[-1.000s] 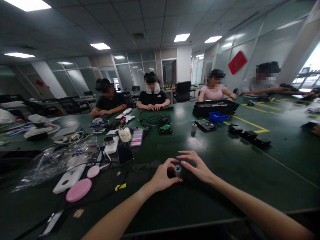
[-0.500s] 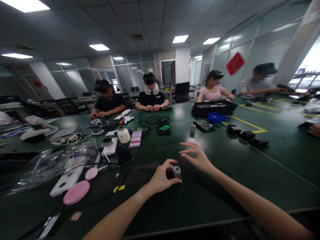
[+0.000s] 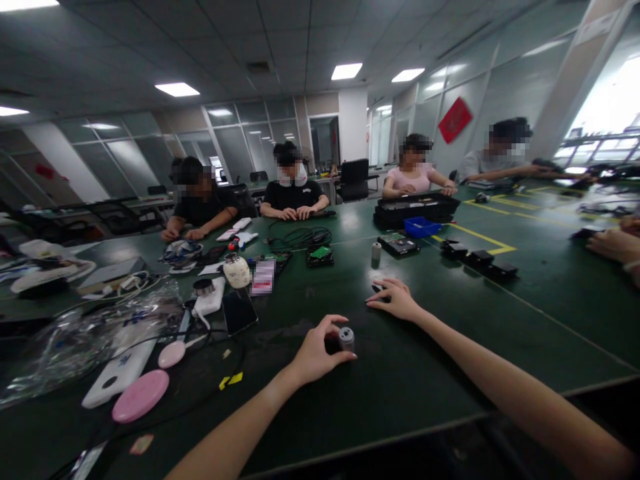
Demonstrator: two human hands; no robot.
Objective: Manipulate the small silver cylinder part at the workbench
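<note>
A small grey metal cylinder, which looks like a little motor (image 3: 347, 339), stands upright on the green table. My left hand (image 3: 320, 351) curves around its left side in a C shape, thumb in front and index finger behind; firm contact cannot be made out. To the right and farther off, my right hand (image 3: 397, 300) hovers low over the table, fingers bent and apart, with a dark gap between them and no held thing visible. Beyond it a second silver cylinder (image 3: 376, 251) stands upright, untouched.
Left: phone (image 3: 240, 311), cream jar (image 3: 237, 271), pink disc (image 3: 141, 396), white case (image 3: 119, 373) and crumpled clear plastic bag (image 3: 100, 333). Farther back: hard drive (image 3: 399, 243), blue tray (image 3: 421, 227), black parts (image 3: 480, 259). Several people sit around; another person's hands (image 3: 617, 243) show at right.
My right hand has moved right and lower, away from the near cylinder, and its fingers have drawn closer together. My left hand stays around the cylinder. The view has shifted slightly.
</note>
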